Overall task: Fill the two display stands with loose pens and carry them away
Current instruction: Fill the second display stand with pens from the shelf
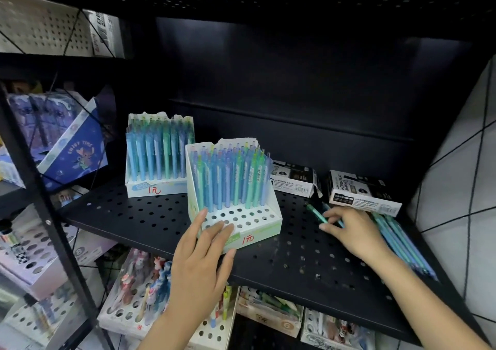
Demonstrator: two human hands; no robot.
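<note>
Black perforated shelf (150,215) ran in front of me under a dark back panel, and both display stands sat on it: the rear stand (158,156) looked full and stood well back on the left, while the front stand (233,188) sat close to the shelf's front edge with its lowest rows of holes unfilled. My left hand (204,258) steadied that front stand, fingers straight and a little spread over its front left corner, thumb under the front lip. My right hand (351,231) rested on the loose pens (402,239) at the right end, fingertips pinching a green pen (318,213) — I could not tell how firmly. The worry was that edge: a push from my left hand, or a pen jabbed in off its hole, could have tipped the tall, top-heavy stand forward off the shelf. The loose pens lay near the right edge too, and a careless sweep might have rolled some off. Behind my right hand the marker boxes (362,191) crowded in, so the free room was the bare strip between my hands — enough, I judged, to carry a pen across low.
</note>
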